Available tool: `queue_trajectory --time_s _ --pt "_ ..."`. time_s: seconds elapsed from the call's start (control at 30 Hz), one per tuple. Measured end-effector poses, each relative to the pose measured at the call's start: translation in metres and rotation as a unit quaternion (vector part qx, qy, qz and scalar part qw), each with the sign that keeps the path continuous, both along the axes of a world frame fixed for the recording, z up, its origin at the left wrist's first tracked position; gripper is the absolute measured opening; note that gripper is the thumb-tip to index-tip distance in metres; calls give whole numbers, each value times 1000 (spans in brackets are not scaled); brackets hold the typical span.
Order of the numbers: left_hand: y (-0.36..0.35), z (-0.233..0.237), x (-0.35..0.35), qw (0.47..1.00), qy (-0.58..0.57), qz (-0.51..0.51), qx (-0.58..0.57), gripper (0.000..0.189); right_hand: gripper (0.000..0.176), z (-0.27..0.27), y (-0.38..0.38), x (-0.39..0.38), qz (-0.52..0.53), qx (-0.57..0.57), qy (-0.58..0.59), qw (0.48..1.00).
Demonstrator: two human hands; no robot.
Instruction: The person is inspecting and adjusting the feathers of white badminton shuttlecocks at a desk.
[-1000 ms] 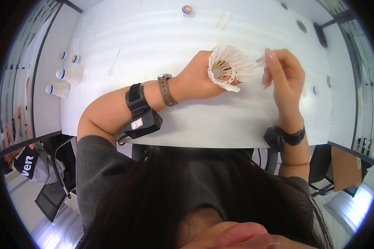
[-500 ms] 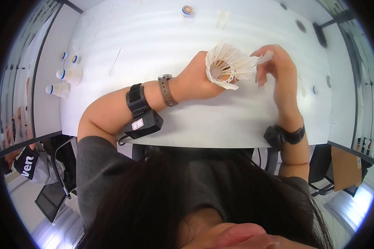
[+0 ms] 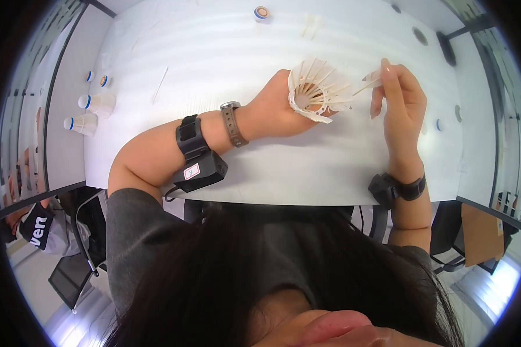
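My left hand (image 3: 276, 110) is wrapped round a white feather shuttlecock (image 3: 317, 78), whose wide feathered end faces up toward me. Its cork end is hidden in the grip, and a gap shows in the feather ring at the lower right. To the right, my right hand (image 3: 404, 92) pinches a single loose feather (image 3: 369, 82) between thumb and fingers. The bare quill of that feather points left, toward the shuttlecock but apart from it.
At the table's left edge two shuttlecocks (image 3: 96, 104) lie on their sides, near small blue-banded cork heads (image 3: 105, 81). Another cork head (image 3: 261, 14) sits at the back. A thin quill (image 3: 160, 84) lies left of centre. A small blue-and-white piece (image 3: 440, 124) lies at right.
My right hand has drawn right and turned, carrying the feather away from the shuttlecock, so a gap now shows between them. My left hand has barely moved.
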State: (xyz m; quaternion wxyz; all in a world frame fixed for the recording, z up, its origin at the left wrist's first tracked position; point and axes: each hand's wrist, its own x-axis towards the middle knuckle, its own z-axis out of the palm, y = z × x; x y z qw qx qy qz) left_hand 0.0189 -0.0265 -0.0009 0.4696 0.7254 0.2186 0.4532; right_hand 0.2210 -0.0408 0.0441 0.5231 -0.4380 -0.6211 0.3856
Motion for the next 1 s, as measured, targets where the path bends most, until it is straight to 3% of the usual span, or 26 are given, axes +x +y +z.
queue_trajectory --time_s 0.4,0.5,0.63,1.0 --pt "-6 4 3 998 22 48 19 11 25 1 -2 -1 2 4 0 1000" --pt "-2 -1 3 999 -8 33 8 13 28 2 0 2 18 -11 -37 999" --pt "-2 -1 0 999 34 20 15 14 31 8 -2 -1 20 0 -44 999" --pt "-1 -1 0 999 42 7 -5 21 35 5 -1 1 27 2 -4 1000"
